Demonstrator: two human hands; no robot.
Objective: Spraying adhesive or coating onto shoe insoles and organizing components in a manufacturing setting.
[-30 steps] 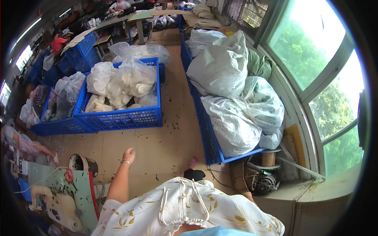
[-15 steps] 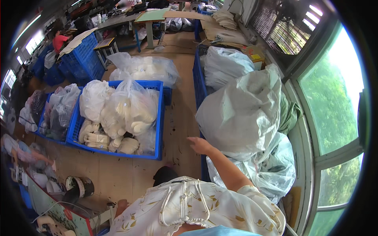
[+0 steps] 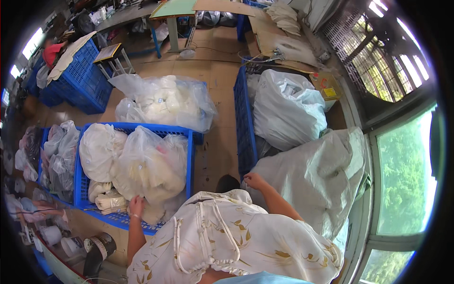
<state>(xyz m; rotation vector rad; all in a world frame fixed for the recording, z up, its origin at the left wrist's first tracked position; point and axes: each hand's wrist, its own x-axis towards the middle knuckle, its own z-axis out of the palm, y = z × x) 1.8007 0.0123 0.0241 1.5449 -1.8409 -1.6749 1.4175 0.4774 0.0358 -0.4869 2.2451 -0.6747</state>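
Observation:
Just over the near side of the blue crate (image 3: 190, 156) is my left hand (image 3: 136, 207), its fingers loosely apart. It holds nothing I can make out and sits beside a clear plastic bag (image 3: 150, 165) of pale pieces and a tied bundle of cream-coloured pieces (image 3: 111, 202). A second whitish bag (image 3: 101, 147) fills that crate's far left. My right hand (image 3: 255, 181) hangs by the corner of the right-hand blue crate (image 3: 246, 128), next to a large white woven sack (image 3: 312, 175). Its fingers are curled, with nothing visible in them.
A narrow strip of brown floor (image 3: 218, 132) runs between the crates. Beyond lie another clear bag (image 3: 170, 102), a pale sack (image 3: 286, 106), stacked blue crates (image 3: 87, 75) and a green-topped table (image 3: 172, 8). Windows (image 3: 404, 175) line the right; a person in red (image 3: 51, 53) is far left.
My body has come forward between the crates, which now lie nearer. My left hand has come up beside the bags. My right hand's outstretched fingers have curled in.

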